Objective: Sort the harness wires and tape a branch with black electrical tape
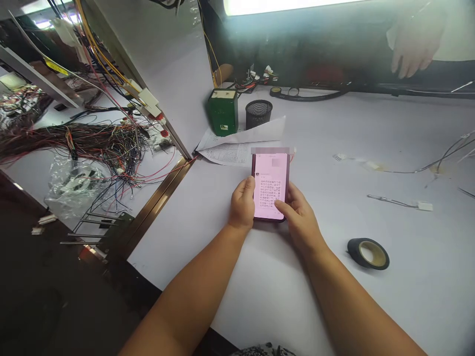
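**Phone cradled in both hands**

Head view: the left hand [242, 205] and right hand [299, 217] were curled around a smartphone [270, 185] just above the tabletop [260, 296], the right thumb resting on its screen. Probably light, rigid, slick and breakable, it was best gripped by its side edges. A tape roll [368, 253] lay right of the hands.

Bench clutter around the white table [408, 306]

Black tape roll [368, 253] at four o'clock; green box [223, 111] and mesh pen cup [258, 113] at twelve; wire harness [92, 143] at ten.
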Action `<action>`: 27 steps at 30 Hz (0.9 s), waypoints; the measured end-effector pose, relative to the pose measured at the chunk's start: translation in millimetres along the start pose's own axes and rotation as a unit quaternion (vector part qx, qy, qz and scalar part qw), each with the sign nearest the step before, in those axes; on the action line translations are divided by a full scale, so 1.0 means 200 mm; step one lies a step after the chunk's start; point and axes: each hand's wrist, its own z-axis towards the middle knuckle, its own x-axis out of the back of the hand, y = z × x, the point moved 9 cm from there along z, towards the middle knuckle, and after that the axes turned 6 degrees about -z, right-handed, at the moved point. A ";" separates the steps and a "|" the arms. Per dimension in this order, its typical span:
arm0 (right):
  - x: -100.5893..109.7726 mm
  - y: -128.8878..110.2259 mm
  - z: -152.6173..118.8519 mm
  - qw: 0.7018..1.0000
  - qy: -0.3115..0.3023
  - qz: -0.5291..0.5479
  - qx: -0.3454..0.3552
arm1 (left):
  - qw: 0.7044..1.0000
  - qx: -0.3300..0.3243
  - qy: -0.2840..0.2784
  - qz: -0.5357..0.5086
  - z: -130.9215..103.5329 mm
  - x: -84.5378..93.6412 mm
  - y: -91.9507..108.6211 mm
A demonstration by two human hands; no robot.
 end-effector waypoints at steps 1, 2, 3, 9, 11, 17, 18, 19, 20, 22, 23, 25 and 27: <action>0.00 0.00 0.00 1.000 0.000 0.002 0.000 | 1.000 0.001 0.000 -0.001 0.00 0.00 0.00; 0.00 0.00 0.00 1.000 0.000 0.003 0.001 | 1.000 0.002 0.000 -0.003 0.00 0.00 0.00; 0.00 0.00 0.00 1.000 -0.002 0.003 0.002 | 1.000 0.003 -0.001 -0.005 0.00 0.00 -0.01; 0.00 0.00 0.00 1.000 -0.005 -0.005 0.009 | 1.000 0.002 0.000 -0.005 0.00 0.01 -0.01; 0.00 0.00 0.00 1.000 -0.004 -0.004 0.008 | 1.000 0.001 0.001 -0.003 0.00 0.01 -0.01; 0.00 0.00 0.00 1.000 -0.001 -0.008 0.002 | 1.000 0.003 -0.003 0.003 0.00 0.01 -0.01; 0.00 0.00 0.00 1.000 0.000 -0.010 0.002 | 1.000 0.003 -0.004 0.003 0.00 0.01 -0.01; 0.00 0.00 0.00 1.000 0.000 -0.012 0.002 | 1.000 0.004 -0.005 0.003 0.00 0.01 -0.01; 0.00 0.00 0.00 1.000 0.000 -0.012 0.002 | 1.000 0.005 -0.006 0.003 0.00 0.00 -0.01; 0.00 0.00 0.00 1.000 -0.001 -0.010 0.003 | 1.000 0.005 -0.004 0.002 0.00 0.01 -0.01; 0.00 0.00 0.00 1.000 -0.001 -0.008 0.002 | 1.000 0.006 -0.003 0.002 0.00 0.01 -0.01; 0.00 0.00 0.00 1.000 0.001 -0.005 0.000 | 1.000 0.004 -0.001 0.001 0.00 0.01 -0.01; 0.00 0.00 0.00 1.000 0.001 -0.005 0.000 | 1.000 0.003 0.002 0.001 0.00 0.01 -0.01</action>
